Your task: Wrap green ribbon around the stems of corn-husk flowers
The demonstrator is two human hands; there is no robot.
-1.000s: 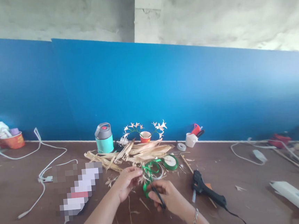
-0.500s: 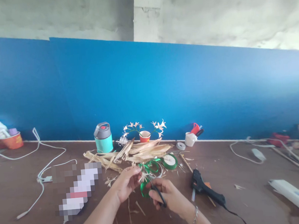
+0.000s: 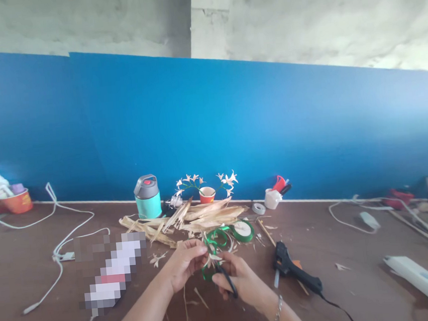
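Note:
My left hand [image 3: 187, 262] is closed in a pinch on a small pale husk flower [image 3: 215, 258], whose petals stick out toward the right hand. My right hand [image 3: 241, 277] grips black-handled scissors [image 3: 230, 280]; their blades reach up to the flower between the hands. Whether the blades touch a petal is too small to tell. Loops of green ribbon [image 3: 218, 237] lie just behind the fingers, beside a ribbon spool [image 3: 243, 231]. Another pale flower [image 3: 157, 260] rests on the table left of my left hand.
Dried corn husks [image 3: 211, 215] are piled behind my hands, before a paper cup [image 3: 207, 196] with flower stems. A teal thermos [image 3: 149, 203] stands at left. To the right lie a black glue gun [image 3: 296, 268] and a white power strip [image 3: 423, 282]. Cables cross the left side.
My left hand has shifted slightly right and down with the flower, closer to the scissors. The flower has turned, and my right hand stays nearly in place.

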